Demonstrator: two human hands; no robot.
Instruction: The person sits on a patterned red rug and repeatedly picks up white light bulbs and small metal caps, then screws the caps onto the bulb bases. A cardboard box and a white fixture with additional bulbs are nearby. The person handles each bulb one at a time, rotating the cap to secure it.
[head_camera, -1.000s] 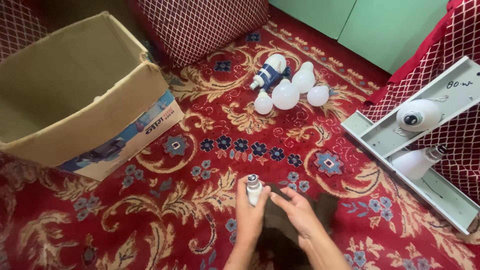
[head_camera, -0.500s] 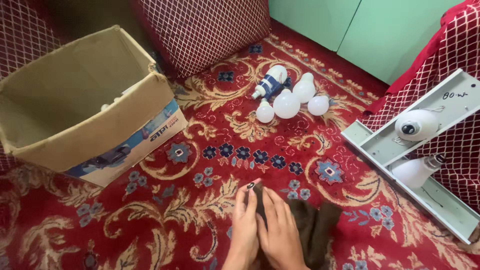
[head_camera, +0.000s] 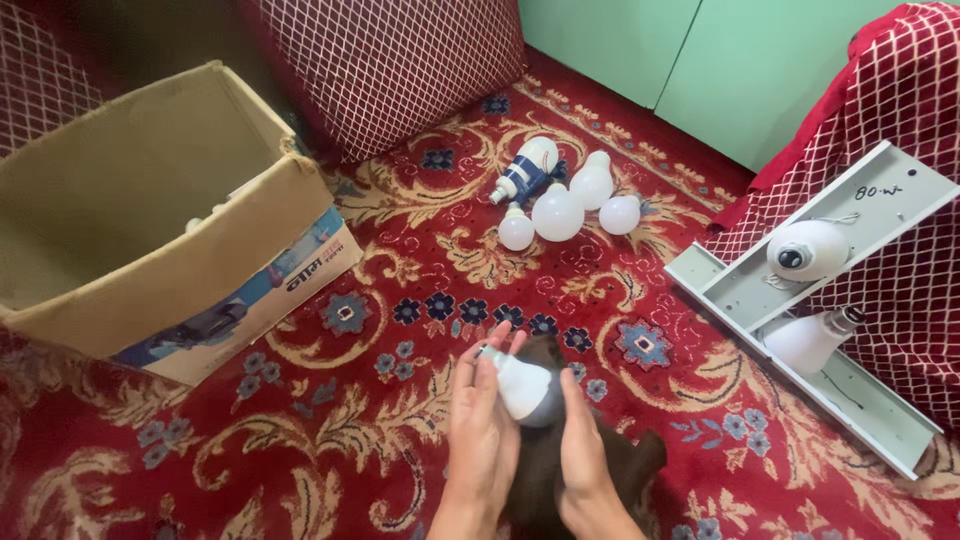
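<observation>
While your left hand (head_camera: 482, 432) & right hand (head_camera: 583, 450) both grip the white bulb (head_camera: 524, 387) over a dark cloth (head_camera: 540, 470), cardboard box (head_camera: 150, 270) sits left on carpet.

Below me lies a red carpet (head_camera: 330, 440) patterned with cream scrolls and blue flowers. Ahead, pale green cabinet doors (head_camera: 720, 60); maroon lattice-print cushions (head_camera: 400, 60) lean at left and a red lattice-print cover (head_camera: 900, 110) at right, in even daylight.

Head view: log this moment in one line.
left hand + right hand: hold bulb | over dark cloth | cardboard box left
</observation>
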